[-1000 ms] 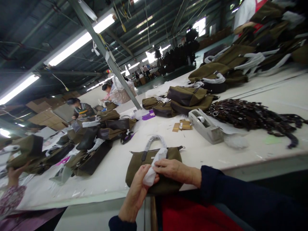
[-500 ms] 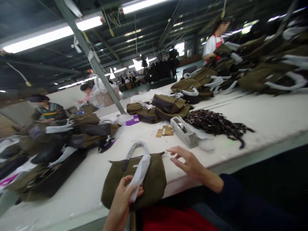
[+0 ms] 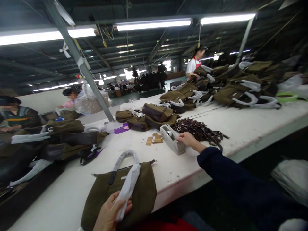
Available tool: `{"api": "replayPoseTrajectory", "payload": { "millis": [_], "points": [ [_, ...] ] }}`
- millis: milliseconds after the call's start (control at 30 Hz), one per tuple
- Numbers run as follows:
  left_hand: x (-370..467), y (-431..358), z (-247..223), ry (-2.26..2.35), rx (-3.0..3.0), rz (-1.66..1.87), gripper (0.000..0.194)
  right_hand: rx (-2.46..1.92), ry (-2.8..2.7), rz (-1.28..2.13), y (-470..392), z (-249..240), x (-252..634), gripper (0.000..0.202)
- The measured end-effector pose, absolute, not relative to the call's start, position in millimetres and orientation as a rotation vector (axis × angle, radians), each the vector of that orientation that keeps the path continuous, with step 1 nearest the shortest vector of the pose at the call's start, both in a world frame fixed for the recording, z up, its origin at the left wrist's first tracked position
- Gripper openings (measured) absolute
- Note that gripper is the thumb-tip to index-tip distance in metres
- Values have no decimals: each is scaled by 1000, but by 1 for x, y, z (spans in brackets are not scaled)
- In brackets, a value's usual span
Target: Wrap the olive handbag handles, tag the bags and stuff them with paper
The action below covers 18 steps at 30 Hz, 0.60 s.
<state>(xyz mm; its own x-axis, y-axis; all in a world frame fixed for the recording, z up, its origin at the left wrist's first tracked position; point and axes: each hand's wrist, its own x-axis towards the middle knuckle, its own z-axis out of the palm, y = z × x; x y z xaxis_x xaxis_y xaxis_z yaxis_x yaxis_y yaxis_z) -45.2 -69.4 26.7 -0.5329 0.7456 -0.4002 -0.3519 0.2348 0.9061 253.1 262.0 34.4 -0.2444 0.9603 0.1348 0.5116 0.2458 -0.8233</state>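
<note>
An olive-green handbag (image 3: pixel 141 189) lies on the white table in front of me. One handle loop (image 3: pixel 126 155) is wrapped in white paper and arches above the bag's top edge. My left hand (image 3: pixel 112 208) is closed around the loose white wrapping (image 3: pixel 127 194) that runs down over the bag's front. Out to the right, my right hand (image 3: pixel 190 140) reaches the grey tape dispenser (image 3: pixel 174 144). Its thumb and fingers are pinched together at the dispenser's near side, beside the tape roll (image 3: pixel 169 133); what lies between the fingertips is too small to see.
Dark brown straps (image 3: pixel 201 130) lie heaped behind the dispenser. Small brown cards (image 3: pixel 157 138) and a purple piece (image 3: pixel 121 129) rest nearby. More olive bags (image 3: pixel 161 112) are piled beyond and at left. A slanted metal post (image 3: pixel 84 67) rises at the back. Co-workers stand farther off.
My right hand has moved from beside the bag's right corner to the tape dispenser, and its fingers have closed. The left hand still holds the wrapping. My view has turned right.
</note>
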Motion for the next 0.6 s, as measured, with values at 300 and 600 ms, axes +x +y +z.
{"api": "replayPoseTrajectory", "payload": {
  "millis": [300, 600],
  "points": [
    [-43, -72, 31, 1547, 389, 1471, 57, -1235, -1660, 978, 234, 43, 261, 33],
    [-44, -73, 39, 1543, 413, 1442, 57, -1242, -1114, 1445, 193, 2, 267, 29]
  ]
}}
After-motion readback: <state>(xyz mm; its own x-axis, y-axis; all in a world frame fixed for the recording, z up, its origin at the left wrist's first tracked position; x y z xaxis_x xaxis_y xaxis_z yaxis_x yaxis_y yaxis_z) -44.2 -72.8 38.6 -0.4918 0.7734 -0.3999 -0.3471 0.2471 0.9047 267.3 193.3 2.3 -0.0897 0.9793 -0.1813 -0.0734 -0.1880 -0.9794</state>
